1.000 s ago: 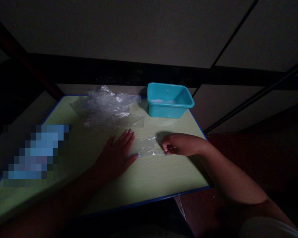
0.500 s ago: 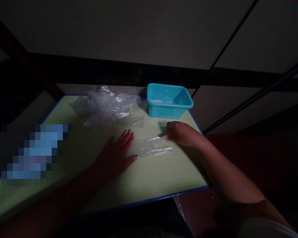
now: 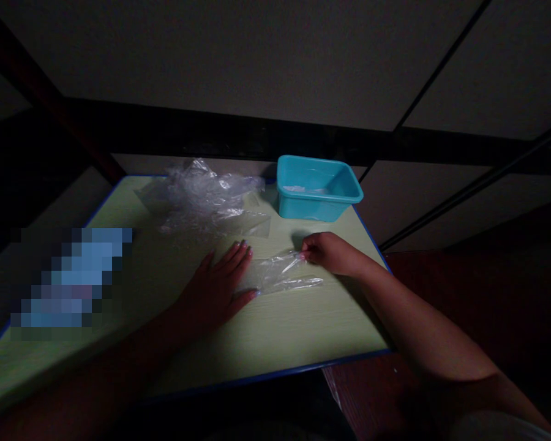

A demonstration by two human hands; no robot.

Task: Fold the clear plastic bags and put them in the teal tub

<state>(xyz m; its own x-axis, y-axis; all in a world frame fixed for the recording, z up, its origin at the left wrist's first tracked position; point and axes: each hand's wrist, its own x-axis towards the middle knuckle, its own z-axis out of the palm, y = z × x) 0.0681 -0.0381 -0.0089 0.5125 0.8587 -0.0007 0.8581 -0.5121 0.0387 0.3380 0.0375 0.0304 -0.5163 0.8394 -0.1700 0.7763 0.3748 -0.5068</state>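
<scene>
A clear plastic bag (image 3: 280, 274) lies on the pale table (image 3: 257, 343) between my hands. My left hand (image 3: 220, 275) rests flat on the bag's left end, fingers spread. With its fingertips, my right hand (image 3: 324, 250) pinches the upper right corner of the bag and lifts it slightly, so the film wrinkles there. The bag's lower right edge lies on the tabletop, apart from the fingers.
Crumpled clear plastic bags (image 3: 206, 193) form a heap at the table's back left. Near the back right edge stands a turquoise bin (image 3: 312, 208) with something white inside. A blurred-out blue patch (image 3: 73, 282) covers an item at the left.
My right hand has closed its fingertips on the bag's corner and raised it a little. My left hand stays flat on the other end. The view has shifted slightly.
</scene>
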